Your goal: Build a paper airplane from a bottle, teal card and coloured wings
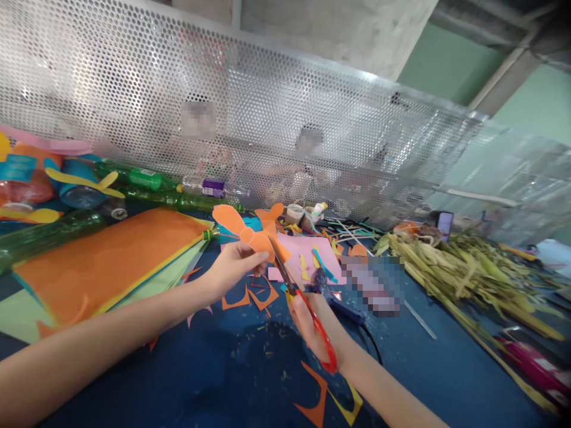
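Note:
My left hand [238, 267] pinches an orange paper cutout [247, 235] with rounded, petal-like lobes, holding it above the table. A pair of red-handled scissors [319, 327] is in my right hand [307, 321], its fingers wrapped around the handles. The blades point up and away from me and meet the right edge of the cutout. Whether the blades are parted is hard to tell. Below the cutout lie curved orange paper scraps [236, 300] and a pink paper sheet [319, 252]. Right of the scissors rests a dark blue glue gun [343, 309] with a black cord.
Stacked coloured paper [120, 255] lies at left, near green plastic bottles [149, 178] and bottles with paper shapes. Dry husks [473, 261] spread across the right, with a magenta object [535, 362] nearer me. A perforated metal screen [267, 113] stands behind; people show dimly through it.

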`<action>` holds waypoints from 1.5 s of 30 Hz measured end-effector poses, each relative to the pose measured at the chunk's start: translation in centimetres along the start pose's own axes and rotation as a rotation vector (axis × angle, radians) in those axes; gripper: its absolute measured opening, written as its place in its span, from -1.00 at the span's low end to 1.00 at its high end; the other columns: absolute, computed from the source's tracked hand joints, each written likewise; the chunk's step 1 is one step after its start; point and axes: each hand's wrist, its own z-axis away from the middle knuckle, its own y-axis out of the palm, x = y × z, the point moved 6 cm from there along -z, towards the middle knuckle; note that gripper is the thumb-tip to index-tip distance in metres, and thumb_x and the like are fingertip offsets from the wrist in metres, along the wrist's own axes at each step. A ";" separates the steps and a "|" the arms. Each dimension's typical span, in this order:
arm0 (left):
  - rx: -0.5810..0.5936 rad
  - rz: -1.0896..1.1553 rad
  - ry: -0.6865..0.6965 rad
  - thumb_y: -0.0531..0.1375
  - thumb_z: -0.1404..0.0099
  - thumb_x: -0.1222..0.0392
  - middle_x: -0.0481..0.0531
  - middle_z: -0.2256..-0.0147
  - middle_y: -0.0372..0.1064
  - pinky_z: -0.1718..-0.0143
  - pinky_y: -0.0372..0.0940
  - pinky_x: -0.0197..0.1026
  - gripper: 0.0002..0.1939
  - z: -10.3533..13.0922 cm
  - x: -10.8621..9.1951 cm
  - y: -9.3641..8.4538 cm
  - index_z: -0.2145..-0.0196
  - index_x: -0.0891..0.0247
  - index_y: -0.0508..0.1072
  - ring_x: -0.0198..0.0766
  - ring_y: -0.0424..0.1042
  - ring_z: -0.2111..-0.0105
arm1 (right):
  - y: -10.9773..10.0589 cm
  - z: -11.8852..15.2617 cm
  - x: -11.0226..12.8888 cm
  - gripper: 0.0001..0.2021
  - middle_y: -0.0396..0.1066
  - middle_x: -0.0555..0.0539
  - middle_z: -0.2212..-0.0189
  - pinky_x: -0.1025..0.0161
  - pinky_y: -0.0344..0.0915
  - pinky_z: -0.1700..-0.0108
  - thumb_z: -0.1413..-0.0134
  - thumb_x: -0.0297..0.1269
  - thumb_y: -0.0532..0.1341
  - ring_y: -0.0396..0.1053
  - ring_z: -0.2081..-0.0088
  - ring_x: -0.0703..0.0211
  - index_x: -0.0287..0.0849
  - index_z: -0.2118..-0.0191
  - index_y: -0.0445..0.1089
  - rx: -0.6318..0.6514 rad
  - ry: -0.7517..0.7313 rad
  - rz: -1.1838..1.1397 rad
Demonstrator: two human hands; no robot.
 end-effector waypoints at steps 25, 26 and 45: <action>0.018 0.024 -0.019 0.26 -0.11 0.03 -0.04 0.59 0.36 0.47 0.28 -0.28 -0.71 0.3 0.3 0.4 0.54 0.33 0.42 -0.38 0.31 0.58 | 0.8 0.2 -0.2 -0.38 0.29 -0.08 0.61 0.26 0.22 0.42 -0.18 0.22 -0.24 0.29 0.49 0.19 -0.16 0.61 0.16 0.042 -0.066 -0.135; 0.022 0.005 -0.019 0.25 -0.12 0.02 -0.04 0.60 0.36 0.48 0.28 -0.28 -0.71 0.3 0.2 0.4 0.55 0.33 0.42 -0.38 0.31 0.59 | 0.8 0.2 -0.1 -0.38 0.28 -0.07 0.60 0.26 0.21 0.42 -0.19 0.21 -0.26 0.27 0.49 0.19 -0.16 0.60 0.16 0.044 -0.068 -0.127; 0.083 -0.096 0.023 0.23 -0.13 0.09 -0.06 0.59 0.40 0.48 0.32 -0.30 -0.79 0.7 0.1 0.9 0.49 0.31 0.43 -0.38 0.36 0.60 | 0.4 0.4 0.3 -0.42 0.23 -0.04 0.58 0.27 0.18 0.39 -0.20 0.19 -0.29 0.21 0.49 0.22 -0.15 0.55 0.10 0.010 -0.090 -0.097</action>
